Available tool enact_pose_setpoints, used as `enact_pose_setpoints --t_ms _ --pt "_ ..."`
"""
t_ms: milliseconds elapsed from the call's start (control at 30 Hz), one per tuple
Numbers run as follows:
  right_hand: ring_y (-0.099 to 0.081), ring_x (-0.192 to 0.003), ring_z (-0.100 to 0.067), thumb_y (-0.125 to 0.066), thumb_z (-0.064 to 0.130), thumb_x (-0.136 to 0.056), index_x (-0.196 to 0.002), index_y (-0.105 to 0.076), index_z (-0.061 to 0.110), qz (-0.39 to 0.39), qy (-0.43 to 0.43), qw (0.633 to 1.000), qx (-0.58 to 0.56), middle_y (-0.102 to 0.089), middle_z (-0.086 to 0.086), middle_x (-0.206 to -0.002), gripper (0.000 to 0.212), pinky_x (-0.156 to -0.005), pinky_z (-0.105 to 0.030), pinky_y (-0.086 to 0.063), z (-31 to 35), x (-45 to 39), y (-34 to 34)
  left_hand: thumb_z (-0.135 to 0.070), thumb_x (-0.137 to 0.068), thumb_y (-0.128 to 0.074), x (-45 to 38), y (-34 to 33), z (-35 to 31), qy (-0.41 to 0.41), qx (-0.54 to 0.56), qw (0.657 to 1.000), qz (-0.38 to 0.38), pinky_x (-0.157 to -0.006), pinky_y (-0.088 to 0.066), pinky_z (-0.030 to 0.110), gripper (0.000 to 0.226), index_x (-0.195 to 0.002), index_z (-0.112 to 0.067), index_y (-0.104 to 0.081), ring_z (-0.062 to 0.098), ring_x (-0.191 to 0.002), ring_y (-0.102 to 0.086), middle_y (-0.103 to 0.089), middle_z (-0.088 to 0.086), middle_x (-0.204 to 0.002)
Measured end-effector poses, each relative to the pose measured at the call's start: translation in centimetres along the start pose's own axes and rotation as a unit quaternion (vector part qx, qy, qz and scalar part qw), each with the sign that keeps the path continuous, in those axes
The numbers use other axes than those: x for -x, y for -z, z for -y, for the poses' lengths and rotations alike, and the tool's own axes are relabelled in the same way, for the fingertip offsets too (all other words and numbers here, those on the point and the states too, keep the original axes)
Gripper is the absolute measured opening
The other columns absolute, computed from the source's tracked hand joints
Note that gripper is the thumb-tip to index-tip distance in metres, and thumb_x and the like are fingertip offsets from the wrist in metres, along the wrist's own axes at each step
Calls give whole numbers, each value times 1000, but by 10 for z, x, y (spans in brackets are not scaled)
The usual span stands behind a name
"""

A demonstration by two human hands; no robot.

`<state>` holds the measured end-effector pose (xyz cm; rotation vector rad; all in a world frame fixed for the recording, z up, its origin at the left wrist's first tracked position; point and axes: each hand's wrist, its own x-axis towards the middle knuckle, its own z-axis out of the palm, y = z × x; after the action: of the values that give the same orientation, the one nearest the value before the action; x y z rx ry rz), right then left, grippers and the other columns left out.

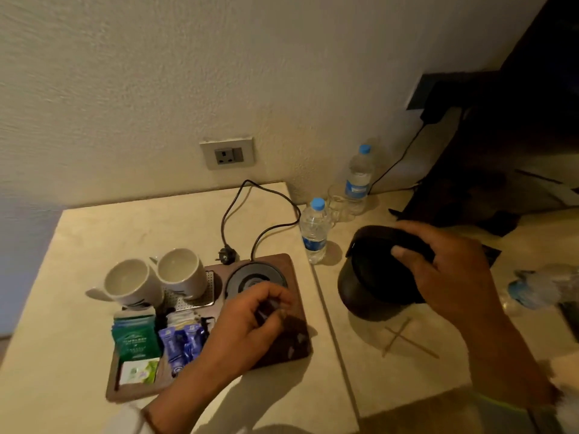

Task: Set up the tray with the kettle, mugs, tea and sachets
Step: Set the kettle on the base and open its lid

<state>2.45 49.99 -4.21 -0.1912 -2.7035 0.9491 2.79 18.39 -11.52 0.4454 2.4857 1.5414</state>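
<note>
Right hand (451, 274) clamped on black kettle (372, 277), left hand (250, 321) loosely curled, contents indiscernible, kettle base (250, 277) just beyond on tray (294, 339)

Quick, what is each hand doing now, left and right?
Left hand: fingers pinched on something small and dark over the tray; what it is cannot be told.
Right hand: closed on the kettle handle.

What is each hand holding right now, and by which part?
The right hand grips the black kettle by its top handle. The left hand pinches something small and dark; unclear what.
</note>
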Motion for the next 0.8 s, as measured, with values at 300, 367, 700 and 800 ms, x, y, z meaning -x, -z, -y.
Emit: enact_pose_setpoints --t_ms 300,367,700,800 --pt "-66 -110 5 -79 26 -89 -125 -75 37 113 163 969 -144 -74 22 -114 38 -94 -12 -53 122 -23 -77 -72 -67 -79 22 41 7 55 -12 994 -97 -93 -58 26 87 -140 -70 -32 2 -116 -63 -48 -46 -133" --pt "-67 -106 1 -80 23 -88 -125 -76 32 118 198 963 -139 -76 14 -114 38 -93 -13 -52 138 -27 -92 -66 -70 -83 23 48 10 67 -19 989 -128 -95 -50 20 88 -135 -77 -25 -16 -115 -58 -48 -54 -125" --pt "-66 -105 -11 -75 16 -93 -130 -75 25 161 198 962 -94 -75 3 -113 38 -98 -35 -54 137 -33 -139 -42 -82 -84 28 51 24 65 -67 984 -150 -72 -43 -4 101 -153 -63 -16 -26 -98 -56 -47 -38 -128" --pt "-64 -109 -18 -70 15 -97 -135 -71 26 159 197 964 -81 -71 0 -115 39 -99 -42 -53 131 -34 -143 -45 -81 -84 25 51 28 58 -116 977 -170 -94 -45 15 105 -158 -49 -14 -5 -112 -52 -42 -12 -150"
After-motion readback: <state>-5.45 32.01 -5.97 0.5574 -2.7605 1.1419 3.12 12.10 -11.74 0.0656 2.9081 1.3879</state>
